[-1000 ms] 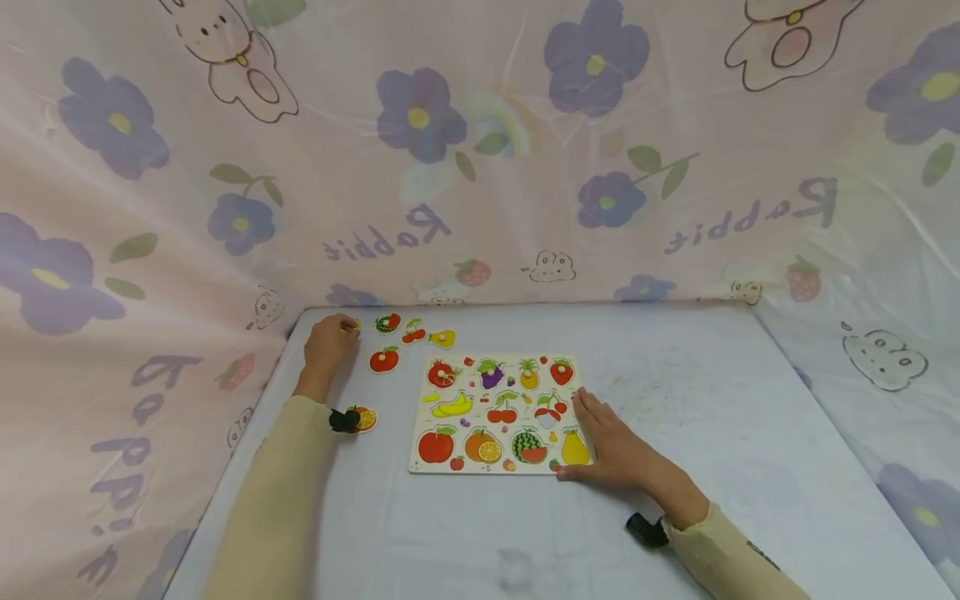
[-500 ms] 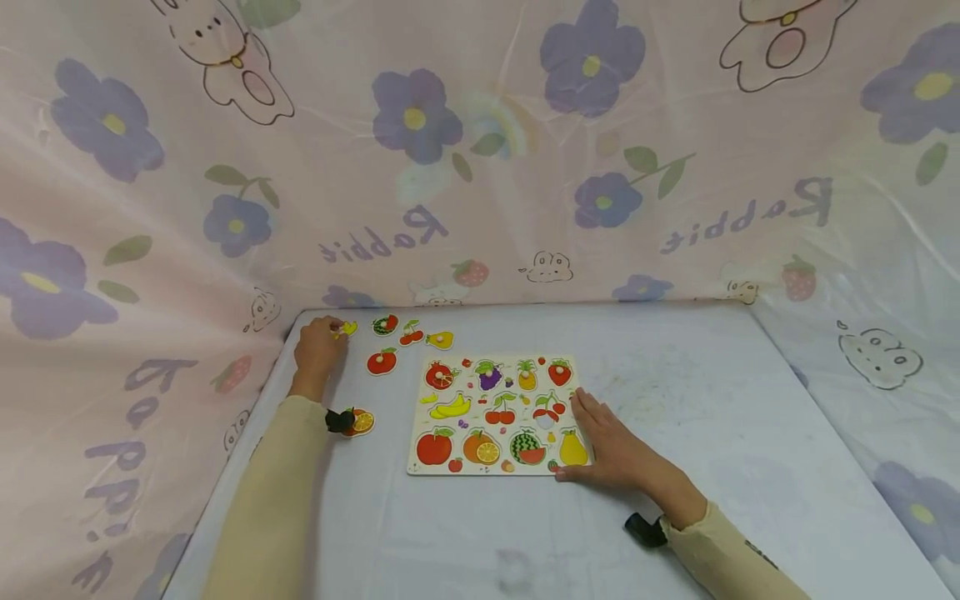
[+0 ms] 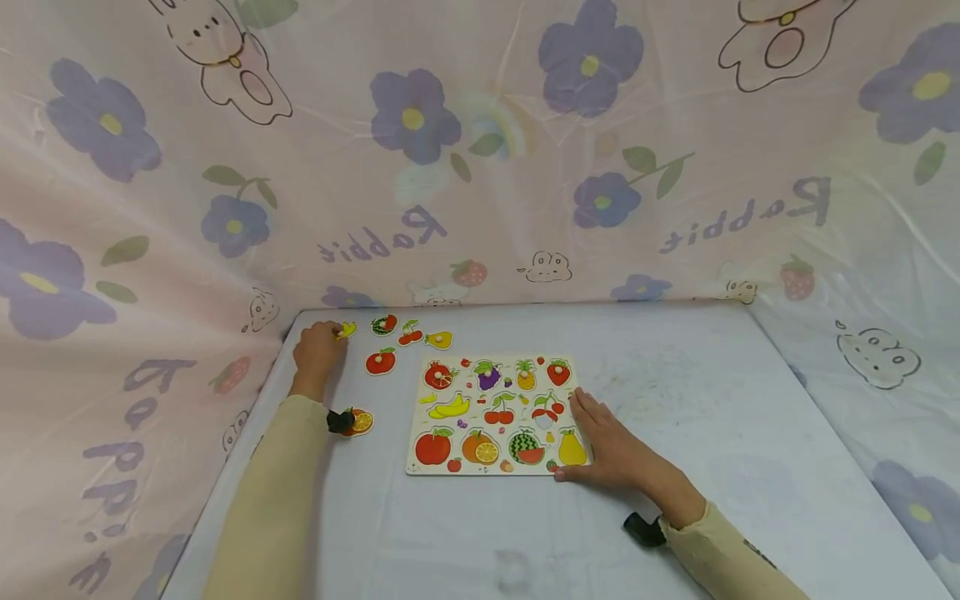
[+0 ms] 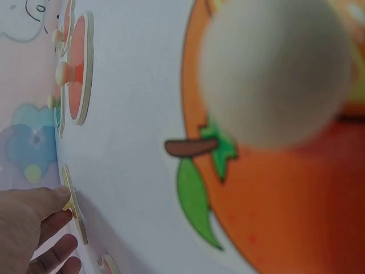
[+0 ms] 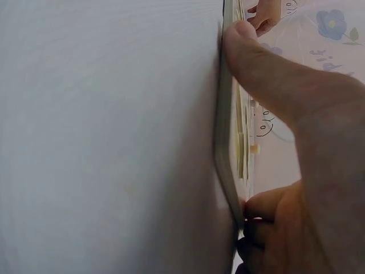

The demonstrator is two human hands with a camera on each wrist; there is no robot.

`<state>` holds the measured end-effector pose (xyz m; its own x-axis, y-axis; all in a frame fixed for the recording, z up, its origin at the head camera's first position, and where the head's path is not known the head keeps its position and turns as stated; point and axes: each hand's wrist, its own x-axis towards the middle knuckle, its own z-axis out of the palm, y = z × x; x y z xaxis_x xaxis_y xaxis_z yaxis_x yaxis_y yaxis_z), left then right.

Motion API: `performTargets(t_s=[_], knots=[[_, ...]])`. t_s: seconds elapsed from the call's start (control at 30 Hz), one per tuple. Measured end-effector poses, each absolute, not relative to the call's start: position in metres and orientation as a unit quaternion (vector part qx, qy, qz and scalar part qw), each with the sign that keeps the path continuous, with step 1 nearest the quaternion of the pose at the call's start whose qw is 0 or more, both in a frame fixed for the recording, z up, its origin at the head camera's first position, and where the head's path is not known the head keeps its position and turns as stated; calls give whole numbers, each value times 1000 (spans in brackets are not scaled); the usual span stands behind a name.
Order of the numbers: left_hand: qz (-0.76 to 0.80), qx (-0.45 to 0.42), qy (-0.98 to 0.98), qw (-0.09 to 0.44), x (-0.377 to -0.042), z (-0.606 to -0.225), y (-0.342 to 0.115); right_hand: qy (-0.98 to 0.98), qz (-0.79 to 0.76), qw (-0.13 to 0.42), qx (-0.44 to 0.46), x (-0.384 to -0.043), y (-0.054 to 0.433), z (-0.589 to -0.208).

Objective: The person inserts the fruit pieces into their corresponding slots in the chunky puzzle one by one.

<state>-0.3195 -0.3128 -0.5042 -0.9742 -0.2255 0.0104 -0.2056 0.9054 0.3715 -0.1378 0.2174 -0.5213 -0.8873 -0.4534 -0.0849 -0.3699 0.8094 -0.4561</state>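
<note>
At the far left of the table my left hand (image 3: 318, 358) pinches a yellow banana puzzle piece (image 3: 347, 330) by its knob side, thumb and finger meeting on it. The left wrist view has this hand (image 4: 43, 228) at lower left, the piece (image 4: 76, 208) seen edge-on near the table. My right hand (image 3: 618, 446) rests along the right edge of the fruit puzzle board (image 3: 457, 468), fingers stretched; the right wrist view shows the thumb (image 5: 242, 45) against its side. Knobbed pomegranate (image 3: 438, 375), grapes (image 3: 488, 375), pineapple (image 3: 526, 375) and strawberry (image 3: 558, 372) pieces sit in the board's top row.
Loose pieces lie left of and behind the board: watermelon (image 3: 385, 325), cherries (image 3: 410, 334), pear (image 3: 439, 340) and a red fruit (image 3: 381, 362). An orange piece (image 3: 362, 421) lies under the left wrist's camera. A printed curtain (image 3: 480, 208) rises behind the table.
My left hand has shifted slightly left, and more of the banana piece shows beside the fingers. The right hand and the board stay where they were.
</note>
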Motion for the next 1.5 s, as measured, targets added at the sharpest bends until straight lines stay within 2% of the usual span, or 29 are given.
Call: performTargets(t_s=[0.83,1.5], knots=[[-220,103,-968,59,-303,-500,-307,947,-214,95,-221,-138,217,-522],[-232,24,-967,105,-278,-489,-279,947,-215,102,-215,-139,217,-521]])
